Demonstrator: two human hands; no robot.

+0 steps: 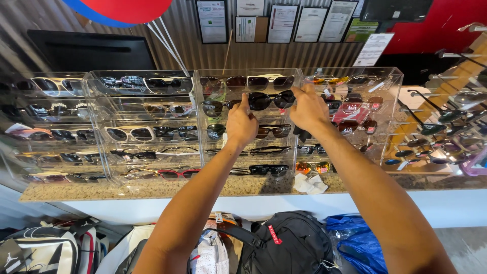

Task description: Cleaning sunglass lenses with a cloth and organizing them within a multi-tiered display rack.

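Where the frame begins on the far left, a clear plastic case (50,127) holds rows of glasses, and one white pair (130,133) sits in the next case (147,124) along. Low in the left corner, bags (45,248) lie on the floor. Above them, a black screen (91,50) hangs on the wall, and a red and blue balloon (122,10) peeks in at the top edge.

In the middle of the frame stands another clear case (248,76). The left hand (241,123) reaches up to it, with one finger pointing up and touching the left end of a pair of black sunglasses (269,100) on the second shelf (the other fingers are curled in). The right hand (308,107) pinches the right end of the same black sunglasses between thumb and fingers. So the sunglasses sit just above the middle of the picture, between both hands.

Under the arms, a black backpack (289,243) rests on the floor, with a blue plastic bag (355,243) beside it. A crumpled white paper (310,183) lies on the speckled counter (152,189).

At the right, a wooden rack (446,91) carries more sunglasses, and papers (284,23) hang on the wall at the top.
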